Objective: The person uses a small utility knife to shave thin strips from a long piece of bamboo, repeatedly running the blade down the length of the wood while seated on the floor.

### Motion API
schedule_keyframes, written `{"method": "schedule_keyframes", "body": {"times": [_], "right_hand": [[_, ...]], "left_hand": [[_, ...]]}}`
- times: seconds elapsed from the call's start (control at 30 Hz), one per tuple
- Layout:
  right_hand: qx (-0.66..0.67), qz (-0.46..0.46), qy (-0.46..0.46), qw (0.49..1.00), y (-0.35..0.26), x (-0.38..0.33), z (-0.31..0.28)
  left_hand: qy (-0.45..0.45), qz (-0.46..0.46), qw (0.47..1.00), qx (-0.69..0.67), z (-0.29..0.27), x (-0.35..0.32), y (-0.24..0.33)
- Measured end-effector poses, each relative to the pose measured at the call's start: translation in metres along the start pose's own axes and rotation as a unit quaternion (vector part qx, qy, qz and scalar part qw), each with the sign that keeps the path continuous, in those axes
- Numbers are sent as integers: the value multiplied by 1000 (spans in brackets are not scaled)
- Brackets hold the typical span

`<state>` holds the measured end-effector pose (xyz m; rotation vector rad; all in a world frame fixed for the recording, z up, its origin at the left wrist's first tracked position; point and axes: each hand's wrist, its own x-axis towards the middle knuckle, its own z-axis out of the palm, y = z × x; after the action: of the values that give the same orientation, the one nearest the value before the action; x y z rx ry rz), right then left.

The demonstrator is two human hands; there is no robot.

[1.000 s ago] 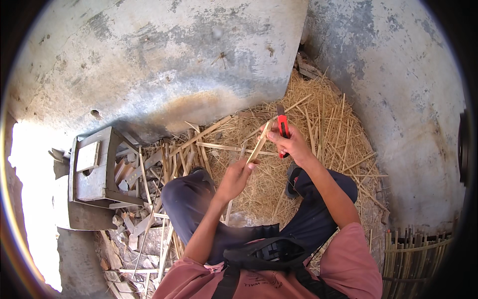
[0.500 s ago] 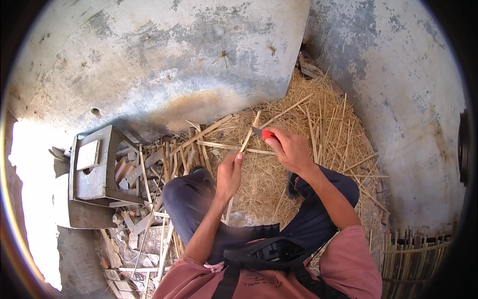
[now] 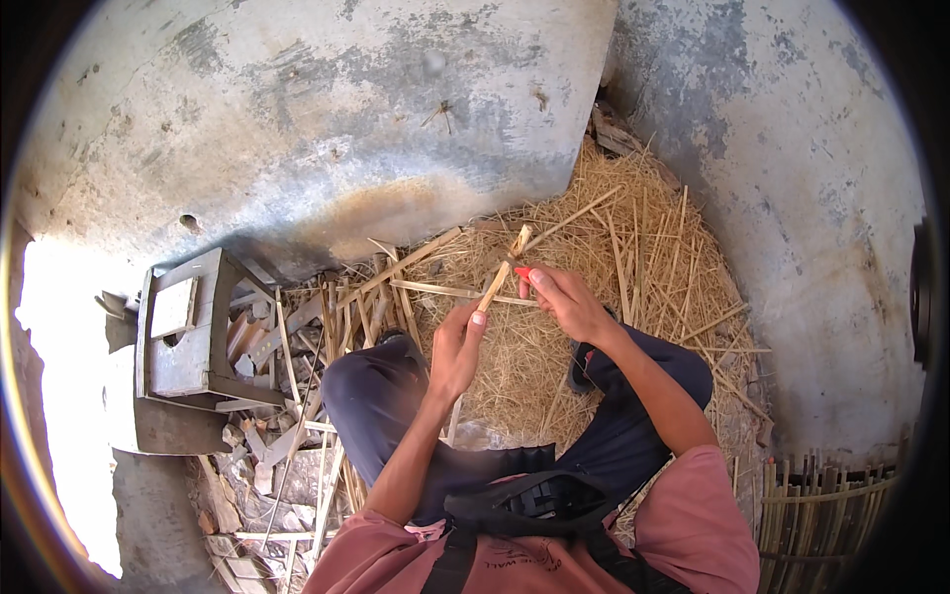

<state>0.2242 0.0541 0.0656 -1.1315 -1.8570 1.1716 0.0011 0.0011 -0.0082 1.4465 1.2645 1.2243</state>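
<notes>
My left hand (image 3: 457, 348) is closed around the lower end of a pale bamboo strip (image 3: 498, 283), which slants up and away to the right. In my right hand (image 3: 574, 307) is a small knife with a red handle (image 3: 523, 272), its fingers wrapped around the grip. The dark blade is partly hidden and lies against the upper part of the strip. Beneath both hands spreads a thick heap of shavings (image 3: 524, 366).
Loose strips (image 3: 633, 247) lie on the shavings. On the left stands a worn wooden box frame (image 3: 213, 371) beside rubble and offcuts (image 3: 252, 445). Stained walls (image 3: 396, 119) enclose the far side. A slatted bamboo piece (image 3: 826, 515) is at the lower right.
The bamboo strip has turned, and a broader face of it shows. My right hand has drawn slightly nearer, and the knife blade has shifted from beside the strip to against it.
</notes>
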Motion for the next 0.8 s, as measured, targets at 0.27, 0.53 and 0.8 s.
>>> {"method": "schedule_keyframes", "body": {"times": [0.27,0.53,0.8], "right_hand": [[-55,33,-17,998,1,0,-1],[102,106,-78,986,15,-1,1],[132,83,-54,986,10,2,1]], "left_hand": [[63,-6,998,20,5,0,8],[68,-6,997,39,4,-2,10],[13,25,1000,9,-6,0,2]]}}
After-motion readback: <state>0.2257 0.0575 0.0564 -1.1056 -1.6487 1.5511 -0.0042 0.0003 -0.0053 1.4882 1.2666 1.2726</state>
